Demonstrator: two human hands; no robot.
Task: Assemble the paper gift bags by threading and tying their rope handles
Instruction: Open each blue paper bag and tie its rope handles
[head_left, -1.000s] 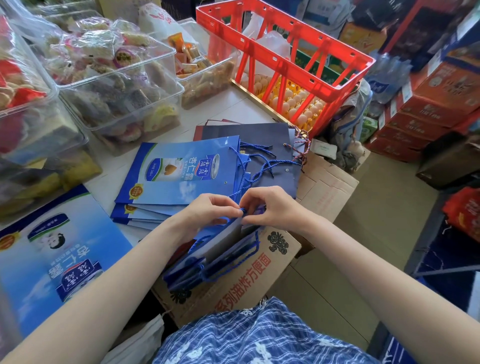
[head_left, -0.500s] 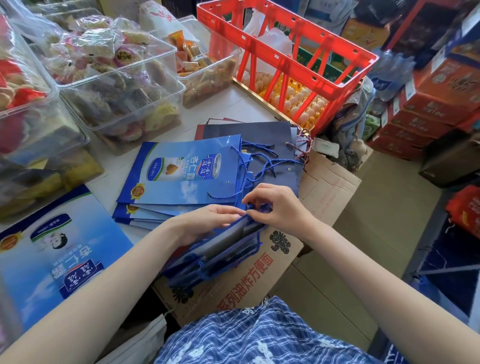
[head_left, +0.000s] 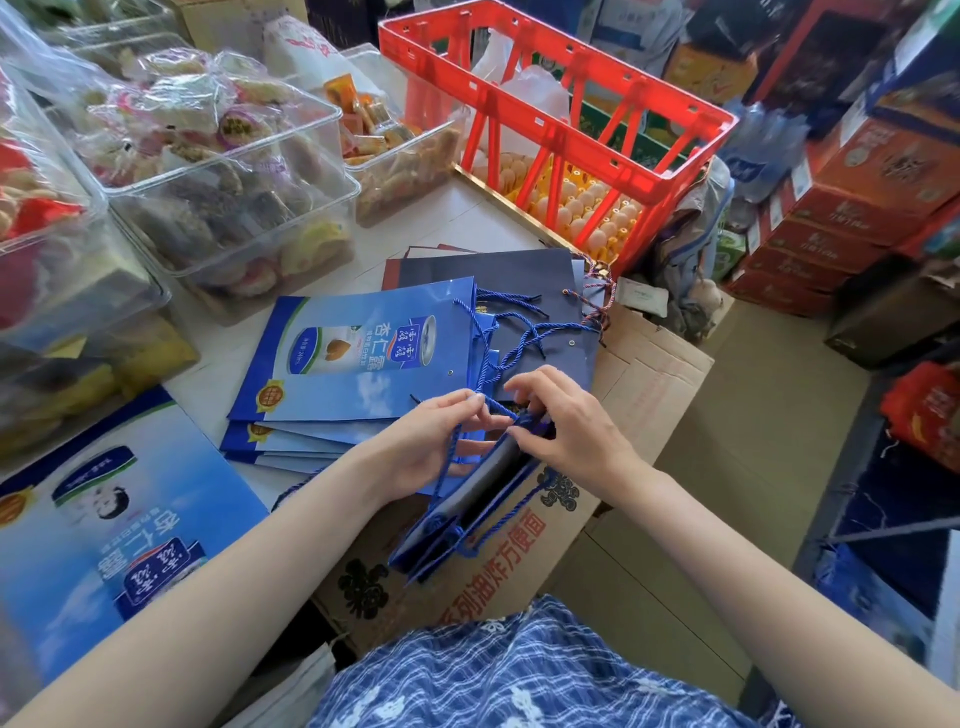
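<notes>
Centre frame: my left hand (head_left: 431, 441) pinches the blue twisted rope handle (head_left: 453, 457); right hand (head_left: 563, 421) grips the blue paper gift bag's (head_left: 467, 514) top edge. Finished flat blue bags (head_left: 363, 353) stacked on desk (head_left: 415, 228); this knot looks pending.

Red crate (head_left: 550, 98) over eggs (head_left: 587, 208); clear tubs (head_left: 228, 171), seemingly snacks.

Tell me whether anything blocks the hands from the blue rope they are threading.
Nothing visible does. The left hand already pinches the blue rope, and the right hand grips the bag's top edge beside it.
</notes>
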